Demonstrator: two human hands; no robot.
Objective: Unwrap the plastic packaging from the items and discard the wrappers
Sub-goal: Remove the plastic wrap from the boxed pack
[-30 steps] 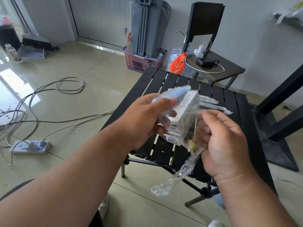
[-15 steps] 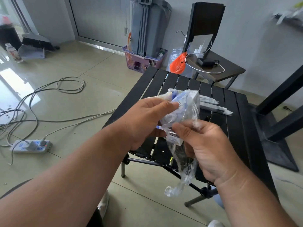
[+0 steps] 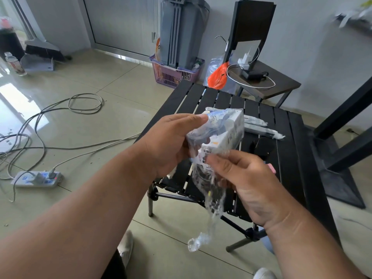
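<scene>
Over slatted table (image 3: 285,158): L hand (image 3: 167,146) grips box (image 3: 227,135), R hand (image 3: 247,178) pinches wrap (image 3: 209,190). Risk: film tears w/ hard tug, leaving 1 piece stuck.

a home room: tiled floor (image 3: 112,93), broom (image 3: 43,49), laundry basket (image 3: 175,74), power strip (image 3: 37,179).

Print on the small white box (image 3: 225,135) is too blurred to read.

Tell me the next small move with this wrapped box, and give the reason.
Probably pull the right hand down and away, stripping the plastic wrap. The left hand grips the box, plastic clings around its upper end, and a loose tail already hangs below the box.
</scene>
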